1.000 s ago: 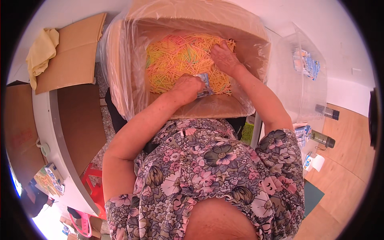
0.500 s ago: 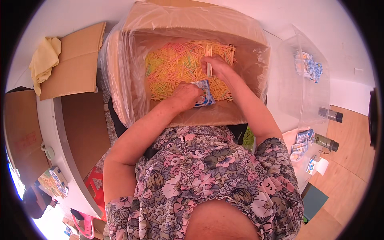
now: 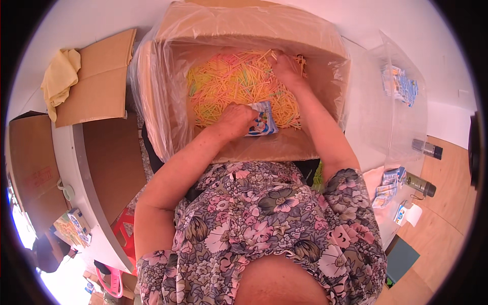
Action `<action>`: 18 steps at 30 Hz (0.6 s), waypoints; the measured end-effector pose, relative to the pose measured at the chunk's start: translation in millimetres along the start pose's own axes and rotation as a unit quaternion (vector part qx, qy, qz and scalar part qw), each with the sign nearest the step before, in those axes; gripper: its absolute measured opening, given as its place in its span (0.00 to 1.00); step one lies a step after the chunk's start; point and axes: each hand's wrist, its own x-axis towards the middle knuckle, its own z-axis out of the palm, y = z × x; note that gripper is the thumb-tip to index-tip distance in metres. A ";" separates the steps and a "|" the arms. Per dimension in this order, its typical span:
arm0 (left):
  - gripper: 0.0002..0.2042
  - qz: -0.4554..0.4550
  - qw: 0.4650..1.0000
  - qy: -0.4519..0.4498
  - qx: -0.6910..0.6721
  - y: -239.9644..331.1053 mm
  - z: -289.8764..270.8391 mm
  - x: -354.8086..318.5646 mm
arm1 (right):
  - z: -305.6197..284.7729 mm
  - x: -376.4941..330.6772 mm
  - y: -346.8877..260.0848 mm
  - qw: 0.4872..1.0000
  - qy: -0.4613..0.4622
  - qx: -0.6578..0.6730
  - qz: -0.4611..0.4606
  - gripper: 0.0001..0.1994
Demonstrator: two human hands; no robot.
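Observation:
My left hand [image 3: 235,121] is closed on the edge of a small blue-and-white packet [image 3: 263,119], which lies tilted over the near side of the stick pile. Its fingertips are partly hidden by the packet. At the far right of the pile, my right hand [image 3: 286,69] is bent down with its fingers curled on some thin sticks; how many it grips does not show. The loose sticks [image 3: 231,84], yellow, orange, pink and green, fill the bottom of a large cardboard box [image 3: 244,20] lined with clear plastic.
Right of the box stands a clear plastic bin [image 3: 401,122] with several blue-and-white packets [image 3: 401,86] in it. More packets [image 3: 387,188] lie near a dark-capped bottle [image 3: 421,185]. A yellow cloth [image 3: 61,76] hangs over a cardboard flap [image 3: 96,76] at left.
My right hand has moved away from beside the packet to the far right of the pile. The upright bundle of sticks it held no longer shows. My left hand stays on the packet.

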 end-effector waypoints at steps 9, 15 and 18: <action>0.14 0.035 0.998 -0.035 0.044 6.8 12.4 3.9 | -31.4 -25.2 -4.5 0.997 0.067 0.028 -0.013 0.17; 0.10 0.031 0.990 -0.004 0.137 13.3 10.3 5.1 | -35.2 -84.7 18.6 0.952 -0.238 0.185 -0.049 0.11; 0.09 -0.044 0.997 0.049 -0.037 14.5 -18.6 -0.9 | -38.7 -116.6 16.5 0.905 -0.144 0.366 -0.162 0.14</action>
